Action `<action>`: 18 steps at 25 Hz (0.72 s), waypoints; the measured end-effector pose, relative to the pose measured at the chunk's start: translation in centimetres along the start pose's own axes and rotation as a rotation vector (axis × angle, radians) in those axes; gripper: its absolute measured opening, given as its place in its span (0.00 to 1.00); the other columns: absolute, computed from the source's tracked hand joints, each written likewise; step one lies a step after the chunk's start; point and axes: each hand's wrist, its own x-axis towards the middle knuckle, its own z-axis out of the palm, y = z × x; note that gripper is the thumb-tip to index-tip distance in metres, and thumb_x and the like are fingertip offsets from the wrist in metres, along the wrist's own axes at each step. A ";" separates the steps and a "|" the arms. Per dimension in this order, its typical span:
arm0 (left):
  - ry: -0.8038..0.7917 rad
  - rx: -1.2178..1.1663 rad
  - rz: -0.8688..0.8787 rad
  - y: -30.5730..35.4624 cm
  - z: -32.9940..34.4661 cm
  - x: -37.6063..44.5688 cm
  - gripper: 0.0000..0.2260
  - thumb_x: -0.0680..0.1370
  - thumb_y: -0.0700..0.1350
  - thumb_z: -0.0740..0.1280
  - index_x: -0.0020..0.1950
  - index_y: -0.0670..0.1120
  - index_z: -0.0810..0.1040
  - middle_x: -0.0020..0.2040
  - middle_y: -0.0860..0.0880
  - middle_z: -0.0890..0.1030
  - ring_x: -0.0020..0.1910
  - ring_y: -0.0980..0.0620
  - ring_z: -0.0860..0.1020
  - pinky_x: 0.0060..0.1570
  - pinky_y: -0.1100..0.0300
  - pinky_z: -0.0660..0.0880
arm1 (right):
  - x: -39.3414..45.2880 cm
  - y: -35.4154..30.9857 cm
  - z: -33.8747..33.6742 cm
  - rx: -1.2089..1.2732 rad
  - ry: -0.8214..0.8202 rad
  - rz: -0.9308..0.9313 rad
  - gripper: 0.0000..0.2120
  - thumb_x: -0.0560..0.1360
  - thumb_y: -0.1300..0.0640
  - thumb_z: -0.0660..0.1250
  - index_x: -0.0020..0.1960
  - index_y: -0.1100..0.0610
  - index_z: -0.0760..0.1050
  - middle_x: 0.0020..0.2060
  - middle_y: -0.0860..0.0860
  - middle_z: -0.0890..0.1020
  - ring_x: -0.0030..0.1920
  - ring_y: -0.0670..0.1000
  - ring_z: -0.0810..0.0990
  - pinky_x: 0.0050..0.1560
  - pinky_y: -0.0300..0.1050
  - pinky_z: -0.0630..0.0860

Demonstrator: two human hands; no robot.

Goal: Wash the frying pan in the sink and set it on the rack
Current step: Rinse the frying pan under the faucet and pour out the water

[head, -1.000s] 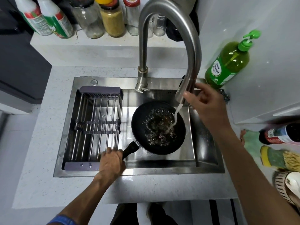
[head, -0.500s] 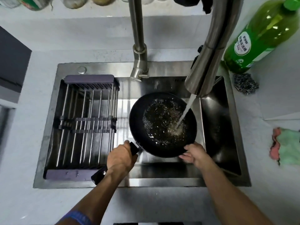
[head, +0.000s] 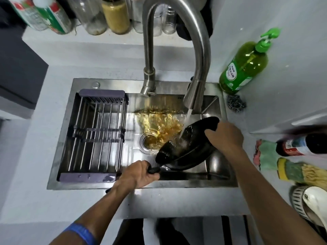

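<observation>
A black frying pan (head: pixel 187 149) is tilted steeply over the steel sink (head: pixel 228 181), its left edge down. Yellow-brown water spills from it towards the drain (head: pixel 147 141). My left hand (head: pixel 139 174) grips the pan's black handle at the sink's front edge. My right hand (head: pixel 225 136) holds the pan's raised right rim, fingers curled over it. Water runs from the tap's spout (head: pixel 193 96) onto the pan's inside. The wire dish rack (head: pixel 96 133) with purple ends spans the sink's left half and holds nothing.
A green dish soap bottle (head: pixel 244 62) and a steel scourer (head: pixel 236 103) stand at the sink's back right corner. Cloths, a dark bottle (head: pixel 300 145) and brushes lie on the right counter. Jars and spray bottles line the back shelf.
The pan went from lying flat under the stream to tilted on edge, dumping dirty water into the sink. My right hand moved from the pan's near rim to its far right rim.
</observation>
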 end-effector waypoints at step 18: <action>0.224 0.024 -0.044 -1.0 -0.3 -0.8 0.15 0.66 0.53 0.75 0.49 0.53 0.77 0.38 0.57 0.80 0.36 0.56 0.79 0.34 0.63 0.73 | -6.4 4.5 6.1 0.875 -0.120 0.346 0.16 0.76 0.67 0.63 0.57 0.50 0.77 0.46 0.50 0.83 0.36 0.52 0.84 0.36 0.46 0.83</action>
